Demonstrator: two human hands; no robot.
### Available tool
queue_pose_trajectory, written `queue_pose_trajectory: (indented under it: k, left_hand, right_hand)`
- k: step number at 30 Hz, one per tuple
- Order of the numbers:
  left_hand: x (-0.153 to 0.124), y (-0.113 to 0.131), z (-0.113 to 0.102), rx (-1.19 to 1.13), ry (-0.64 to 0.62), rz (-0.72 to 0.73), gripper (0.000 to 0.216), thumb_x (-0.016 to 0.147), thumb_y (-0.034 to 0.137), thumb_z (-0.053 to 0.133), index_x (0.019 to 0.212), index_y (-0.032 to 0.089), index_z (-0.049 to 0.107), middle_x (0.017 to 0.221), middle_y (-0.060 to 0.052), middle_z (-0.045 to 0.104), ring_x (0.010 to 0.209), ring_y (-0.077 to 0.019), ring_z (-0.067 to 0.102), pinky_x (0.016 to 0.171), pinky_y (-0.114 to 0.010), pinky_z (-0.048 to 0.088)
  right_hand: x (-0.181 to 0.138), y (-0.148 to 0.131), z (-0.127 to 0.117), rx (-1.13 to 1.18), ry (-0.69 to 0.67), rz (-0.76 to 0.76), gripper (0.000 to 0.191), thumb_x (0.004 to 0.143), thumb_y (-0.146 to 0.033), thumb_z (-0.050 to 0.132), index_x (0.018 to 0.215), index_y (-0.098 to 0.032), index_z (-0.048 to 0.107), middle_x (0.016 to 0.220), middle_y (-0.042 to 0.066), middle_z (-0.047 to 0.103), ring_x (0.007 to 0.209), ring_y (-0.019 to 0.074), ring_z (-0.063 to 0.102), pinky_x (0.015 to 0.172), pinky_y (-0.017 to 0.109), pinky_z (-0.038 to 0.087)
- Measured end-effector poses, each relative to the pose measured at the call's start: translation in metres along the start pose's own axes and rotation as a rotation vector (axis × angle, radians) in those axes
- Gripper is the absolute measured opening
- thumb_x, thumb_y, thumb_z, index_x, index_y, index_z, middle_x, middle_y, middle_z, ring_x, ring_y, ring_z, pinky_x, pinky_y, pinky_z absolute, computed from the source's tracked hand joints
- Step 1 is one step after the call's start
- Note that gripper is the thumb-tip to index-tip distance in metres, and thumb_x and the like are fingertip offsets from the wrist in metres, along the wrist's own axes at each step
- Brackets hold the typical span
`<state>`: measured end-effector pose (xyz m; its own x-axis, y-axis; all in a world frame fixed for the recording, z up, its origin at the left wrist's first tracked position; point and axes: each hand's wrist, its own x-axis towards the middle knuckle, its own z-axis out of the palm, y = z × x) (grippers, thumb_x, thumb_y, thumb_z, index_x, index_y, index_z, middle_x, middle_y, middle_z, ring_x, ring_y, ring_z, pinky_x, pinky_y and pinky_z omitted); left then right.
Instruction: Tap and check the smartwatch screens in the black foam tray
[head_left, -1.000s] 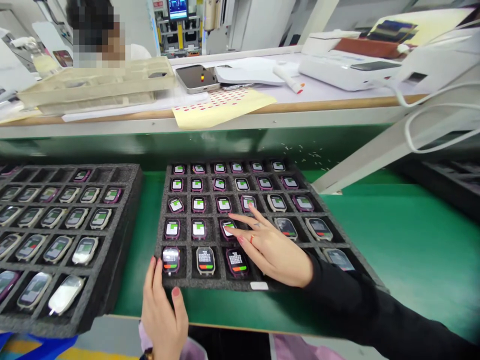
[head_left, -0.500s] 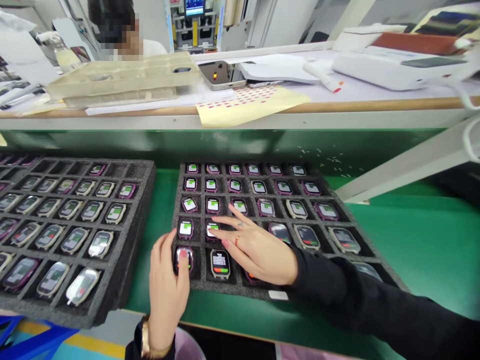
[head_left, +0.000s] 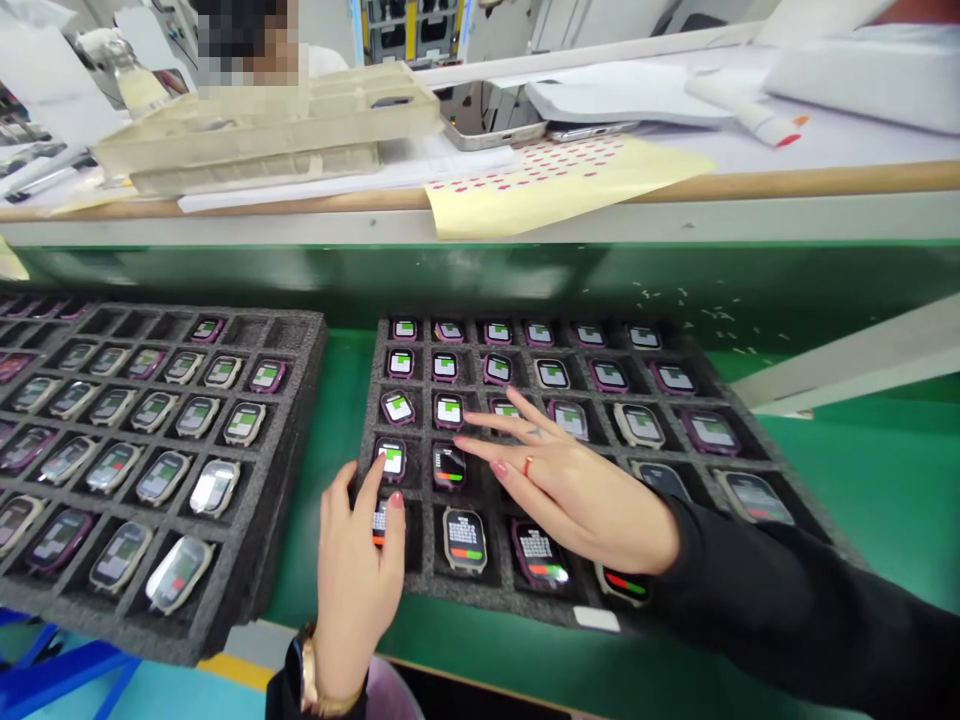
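Observation:
Rows of lit smartwatch bodies without straps lie in a dark foam tray (head_left: 525, 590) in front of me. My left hand (head_left: 360, 570) is at the tray's near left corner, its index fingertip on the screen of a purple watch (head_left: 392, 462). Its thumb lies over another watch (head_left: 380, 522), partly hidden. My right hand (head_left: 577, 480) spreads over the middle of the tray, its fingertips by a purple watch (head_left: 449, 466) whose screen shows text with a red and green bar. Below it sits a silver watch (head_left: 465, 540) with a similar screen. Neither hand holds anything.
A second foam tray (head_left: 255, 500) of watches stands to the left on the green table (head_left: 300, 460). Behind is a raised shelf with plastic trays (head_left: 262, 130), a yellow sheet with red marks (head_left: 555, 190) and papers. A slanted white post (head_left: 855, 355) stands at right. A person sits beyond the shelf.
My left index finger has moved onto the purple watch's screen. The watch by my right fingertips switched from a white and green screen to text with a coloured bar. The view shifted slightly.

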<state>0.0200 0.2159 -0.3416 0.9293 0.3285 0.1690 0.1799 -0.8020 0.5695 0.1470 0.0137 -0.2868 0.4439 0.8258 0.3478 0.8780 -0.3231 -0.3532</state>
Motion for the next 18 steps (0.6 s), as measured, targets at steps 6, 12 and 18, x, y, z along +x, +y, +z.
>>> queue_pose_trajectory:
  k: [6, 12, 18]
  left_hand:
    - [-0.002, -0.002, 0.002, -0.123, 0.026, -0.038, 0.054, 0.097, 0.034, 0.038, 0.149, 0.03, 0.025, 0.142, -0.009, 0.045, 0.13, -0.0234, 0.041, 0.107, -0.044, 0.036]
    - [-0.004, -0.006, 0.005, -0.161, 0.045, -0.062, 0.052, 0.097, 0.033, 0.04, 0.147, 0.031, 0.027, 0.146, -0.005, 0.043, 0.134, -0.0197, 0.039, 0.11, -0.039, 0.034]
    - [-0.005, -0.006, 0.004, -0.191, 0.043, -0.063, 0.049, 0.097, 0.032, 0.041, 0.145, 0.029, 0.031, 0.144, -0.007, 0.045, 0.133, -0.0203, 0.04, 0.109, -0.039, 0.035]
  right_hand:
    - [0.015, 0.013, 0.004, -0.004, -0.024, -0.017, 0.039, 0.099, -0.015, 0.034, 0.127, -0.014, 0.06, 0.111, 0.01, 0.072, 0.126, 0.0252, 0.053, 0.116, 0.061, 0.025]
    - [0.048, 0.021, 0.029, -0.01, -0.032, -0.075, 0.041, 0.101, -0.02, 0.03, 0.131, -0.01, 0.056, 0.118, 0.014, 0.069, 0.125, 0.0267, 0.054, 0.115, 0.061, 0.028]
    - [0.066, 0.026, 0.053, -0.008, -0.095, -0.111, 0.044, 0.101, -0.019, 0.027, 0.131, -0.003, 0.054, 0.118, 0.015, 0.068, 0.131, 0.0301, 0.047, 0.116, 0.063, 0.022]
